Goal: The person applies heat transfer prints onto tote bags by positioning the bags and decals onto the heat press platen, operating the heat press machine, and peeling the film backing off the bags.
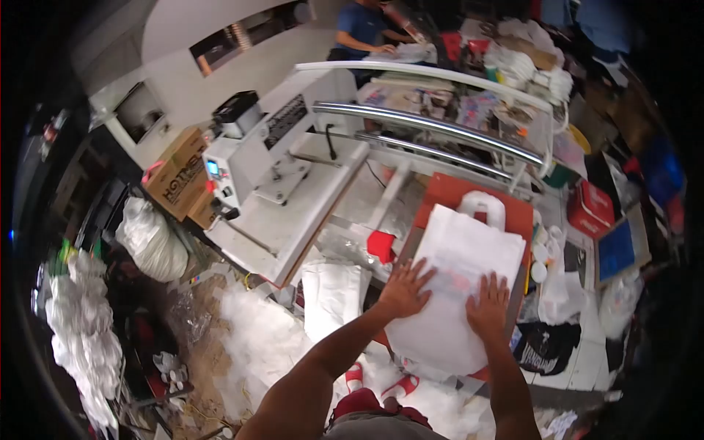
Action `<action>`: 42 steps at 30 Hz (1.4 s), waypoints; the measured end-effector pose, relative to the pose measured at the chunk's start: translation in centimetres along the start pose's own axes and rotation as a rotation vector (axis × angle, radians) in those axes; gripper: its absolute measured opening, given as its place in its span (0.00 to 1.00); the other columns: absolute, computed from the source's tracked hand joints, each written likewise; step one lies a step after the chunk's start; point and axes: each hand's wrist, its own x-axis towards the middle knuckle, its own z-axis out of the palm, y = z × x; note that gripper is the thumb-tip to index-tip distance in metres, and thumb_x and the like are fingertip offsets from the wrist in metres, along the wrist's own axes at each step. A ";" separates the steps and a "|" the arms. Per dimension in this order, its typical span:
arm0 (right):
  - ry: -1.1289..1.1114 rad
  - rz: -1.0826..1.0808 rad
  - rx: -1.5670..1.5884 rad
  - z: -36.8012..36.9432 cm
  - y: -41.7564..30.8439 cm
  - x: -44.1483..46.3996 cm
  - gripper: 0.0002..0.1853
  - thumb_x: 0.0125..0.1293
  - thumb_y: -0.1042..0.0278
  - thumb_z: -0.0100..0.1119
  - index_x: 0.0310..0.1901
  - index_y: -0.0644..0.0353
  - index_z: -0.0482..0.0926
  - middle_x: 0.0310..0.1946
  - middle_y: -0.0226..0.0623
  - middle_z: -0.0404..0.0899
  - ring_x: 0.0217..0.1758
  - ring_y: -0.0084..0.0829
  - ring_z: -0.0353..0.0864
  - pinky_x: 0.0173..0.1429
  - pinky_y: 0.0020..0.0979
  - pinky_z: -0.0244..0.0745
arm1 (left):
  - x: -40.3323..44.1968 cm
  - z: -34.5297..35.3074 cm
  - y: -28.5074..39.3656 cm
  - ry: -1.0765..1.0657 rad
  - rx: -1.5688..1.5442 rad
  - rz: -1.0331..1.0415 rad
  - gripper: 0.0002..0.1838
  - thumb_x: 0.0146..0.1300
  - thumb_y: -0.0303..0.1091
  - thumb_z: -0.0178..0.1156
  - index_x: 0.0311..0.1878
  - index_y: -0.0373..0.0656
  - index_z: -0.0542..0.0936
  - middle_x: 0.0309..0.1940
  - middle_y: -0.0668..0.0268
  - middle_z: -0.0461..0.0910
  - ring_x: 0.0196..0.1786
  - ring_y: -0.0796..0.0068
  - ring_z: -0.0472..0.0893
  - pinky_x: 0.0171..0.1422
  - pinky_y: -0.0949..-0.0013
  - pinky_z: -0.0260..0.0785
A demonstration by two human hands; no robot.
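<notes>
A white bag (469, 242) with a looped handle lies flat on a red-orange board (440, 192). Faint reddish marks show on the bag between the two hands. My left hand (406, 290) rests on the bag's left edge with its fingers spread. On the right edge lies my right hand (489, 308), its fingers also apart. Neither hand grips anything. Left of the board is a stack of folded white material (331, 299), and a small red piece (381, 247) sits beside the board.
A large white press (286, 183) stands at the left, with a cardboard box (180, 176) behind it. Metal rails (433, 130) cross beyond the board. Another person (359, 28) works at the back. A red box (590, 207) and dark printed cloth (546, 346) are at the right.
</notes>
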 end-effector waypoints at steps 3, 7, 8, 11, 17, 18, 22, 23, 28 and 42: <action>-0.011 -0.009 0.007 -0.8 0.4 0.0 0.33 0.63 0.53 0.53 0.67 0.62 0.66 0.73 0.49 0.56 0.77 0.57 0.47 0.77 0.54 0.44 | -0.2 -0.1 0.2 -0.004 -0.023 -0.011 0.33 0.68 0.52 0.46 0.76 0.60 0.56 0.77 0.59 0.49 0.77 0.47 0.51 0.79 0.42 0.37; -0.035 -0.015 -0.008 -0.1 1.1 0.5 0.35 0.63 0.51 0.54 0.69 0.60 0.65 0.74 0.47 0.56 0.77 0.56 0.47 0.77 0.55 0.43 | -1.4 -0.4 0.4 -0.049 -0.006 -0.065 0.30 0.70 0.47 0.44 0.75 0.61 0.57 0.77 0.58 0.48 0.78 0.48 0.49 0.80 0.46 0.38; -0.022 -0.029 -0.023 0.1 1.2 0.7 0.35 0.63 0.50 0.54 0.69 0.59 0.65 0.74 0.47 0.55 0.77 0.56 0.47 0.77 0.55 0.43 | -1.4 0.1 0.2 0.054 -0.041 -0.034 0.29 0.68 0.44 0.46 0.72 0.57 0.64 0.76 0.57 0.53 0.75 0.45 0.56 0.78 0.43 0.42; -0.079 -0.008 -0.073 0.5 1.8 0.2 0.36 0.64 0.46 0.50 0.72 0.54 0.63 0.75 0.45 0.54 0.77 0.56 0.48 0.77 0.53 0.44 | -0.9 2.0 -0.7 0.219 0.017 0.065 0.28 0.64 0.41 0.48 0.69 0.48 0.68 0.71 0.49 0.61 0.72 0.40 0.59 0.77 0.38 0.40; 0.101 -0.080 0.055 -2.2 0.1 -1.0 0.24 0.67 0.58 0.57 0.63 0.58 0.71 0.68 0.47 0.65 0.71 0.53 0.62 0.72 0.47 0.59 | -2.2 1.5 -2.7 0.206 -0.813 -0.058 0.29 0.68 0.36 0.56 0.70 0.39 0.63 0.68 0.50 0.66 0.73 0.53 0.62 0.75 0.58 0.54; 0.035 0.001 0.294 -5.8 -3.1 -2.6 0.21 0.68 0.59 0.55 0.59 0.60 0.73 0.63 0.47 0.70 0.68 0.50 0.66 0.71 0.48 0.60 | -4.0 -0.8 -3.9 0.047 -1.063 -0.088 0.28 0.72 0.35 0.52 0.72 0.38 0.60 0.68 0.53 0.66 0.73 0.60 0.63 0.75 0.64 0.54; -0.665 0.010 1.017 -5.7 -11.2 -15.6 0.13 0.67 0.76 0.48 0.51 0.59 0.77 0.52 0.44 0.78 0.58 0.44 0.76 0.62 0.39 0.70 | -18.0 -3.2 -8.4 0.073 -1.732 -0.548 0.25 0.76 0.40 0.45 0.72 0.41 0.60 0.60 0.53 0.74 0.58 0.64 0.77 0.63 0.63 0.67; -0.842 0.076 1.050 -3.1 -12.9 -18.2 0.12 0.64 0.76 0.49 0.47 0.60 0.78 0.49 0.45 0.79 0.54 0.45 0.79 0.59 0.39 0.72 | -22.4 -0.7 -10.5 0.089 -1.825 -0.672 0.25 0.76 0.42 0.46 0.71 0.42 0.62 0.57 0.55 0.76 0.54 0.64 0.79 0.59 0.64 0.70; -0.811 0.444 0.745 17.0 -12.3 -28.4 0.11 0.59 0.66 0.59 0.41 0.61 0.77 0.37 0.49 0.80 0.44 0.49 0.81 0.47 0.42 0.75 | -51.1 11.9 -16.5 -0.450 -0.589 -0.928 0.18 0.68 0.38 0.51 0.57 0.40 0.74 0.45 0.47 0.81 0.49 0.52 0.82 0.55 0.56 0.73; -0.272 0.778 -0.128 34.2 -8.8 -25.3 0.22 0.58 0.55 0.62 0.45 0.66 0.75 0.45 0.56 0.75 0.49 0.56 0.78 0.57 0.51 0.73 | -83.6 12.6 -21.2 -0.612 -0.855 -1.211 0.21 0.66 0.40 0.60 0.56 0.36 0.76 0.42 0.57 0.82 0.41 0.67 0.84 0.40 0.67 0.79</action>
